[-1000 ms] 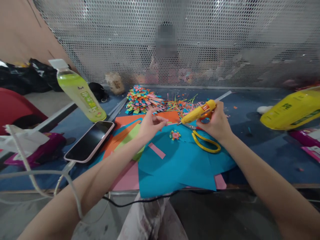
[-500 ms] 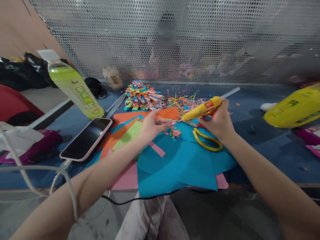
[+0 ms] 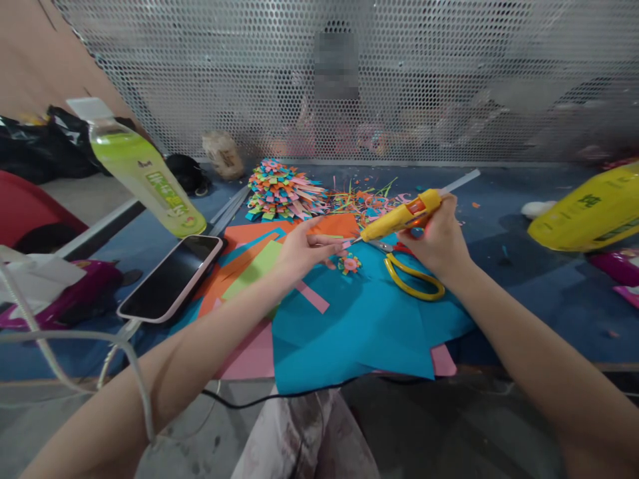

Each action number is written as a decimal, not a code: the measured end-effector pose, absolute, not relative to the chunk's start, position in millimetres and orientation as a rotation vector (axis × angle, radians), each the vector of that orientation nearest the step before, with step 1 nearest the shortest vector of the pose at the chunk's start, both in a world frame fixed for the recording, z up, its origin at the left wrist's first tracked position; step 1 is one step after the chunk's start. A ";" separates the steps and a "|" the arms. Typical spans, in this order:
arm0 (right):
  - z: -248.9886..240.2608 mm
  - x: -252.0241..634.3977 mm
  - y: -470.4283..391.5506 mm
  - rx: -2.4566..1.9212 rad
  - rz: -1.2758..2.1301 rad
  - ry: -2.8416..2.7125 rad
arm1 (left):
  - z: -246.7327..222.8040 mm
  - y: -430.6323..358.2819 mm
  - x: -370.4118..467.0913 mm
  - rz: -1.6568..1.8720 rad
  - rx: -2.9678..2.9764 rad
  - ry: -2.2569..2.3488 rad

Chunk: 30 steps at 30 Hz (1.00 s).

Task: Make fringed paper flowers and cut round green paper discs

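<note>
In my right hand (image 3: 440, 239) is a yellow glue gun (image 3: 399, 216), a pale glue stick (image 3: 462, 180) jutting from its back end. Its nozzle points left, close to a small pink paper strip (image 3: 347, 245) pinched in my left hand (image 3: 309, 251). Whether nozzle and strip touch I cannot tell. Just below those fingers lies a small paper flower (image 3: 350, 263) in pink, orange and green. Scissors (image 3: 413, 279) with a yellow handle rest on the blue paper (image 3: 349, 332), under the right hand. A loose pink strip (image 3: 313, 297) lies below my left hand.
A cone of colourful paper strips (image 3: 279, 189) stands behind the sheets, beside a heap of paper scraps (image 3: 367, 199). To the left are a phone (image 3: 172, 279) on a cable and a green drink bottle (image 3: 144, 169). A yellow bottle (image 3: 589, 209) is at right.
The view has shifted very slightly. Both hands, the glue gun and the pink strip hold nearly the same positions.
</note>
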State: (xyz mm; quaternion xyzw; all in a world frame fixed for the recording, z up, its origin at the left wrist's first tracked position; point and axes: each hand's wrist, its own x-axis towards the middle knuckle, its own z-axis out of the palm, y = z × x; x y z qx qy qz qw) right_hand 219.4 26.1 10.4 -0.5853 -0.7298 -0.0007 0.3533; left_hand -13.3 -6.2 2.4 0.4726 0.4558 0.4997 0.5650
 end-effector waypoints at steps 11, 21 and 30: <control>13.6 218.7 23.9 -1.556 -0.021 -1.933 | 3.7 -6.2 -13.1 1.171 1.103 1.094; 11.2 220.5 26.8 -1.502 -0.011 -1.956 | 7.2 -6.8 -12.2 1.179 1.082 1.088; 9.1 222.7 29.0 -1.371 -0.053 -1.964 | 5.6 -7.1 -12.6 1.173 1.112 1.095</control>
